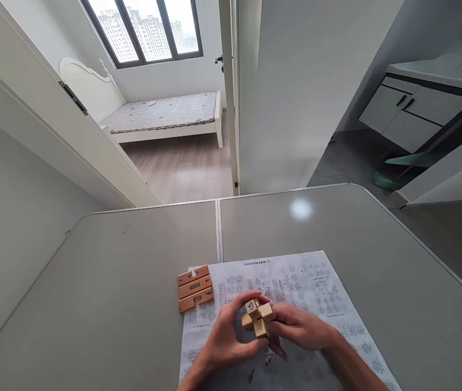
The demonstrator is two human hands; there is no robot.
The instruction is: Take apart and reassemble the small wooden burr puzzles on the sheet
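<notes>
A small wooden burr puzzle (pixel 260 319), made of interlocking light-wood pieces, is held above a printed paper sheet. My left hand (pixel 231 332) curves round it, thumb along the near side and fingers along the far side. From the right, my right hand (pixel 300 326) grips it, with some of its fingers hidden behind the pieces. One block end facing up bears a dark mark like a 6 or G. Left of my hands, three notched wooden puzzle pieces (pixel 195 287) with dark numbers lie side by side, partly over the sheet's edge.
The instruction sheet (pixel 296 293), covered in small diagrams, lies on the grey table (pixel 133 304). A seam (pixel 218 231) crosses the tabletop. Past the far edge are a doorway with a bed (pixel 166 114), a wall, and a white cabinet (pixel 414 111) at right.
</notes>
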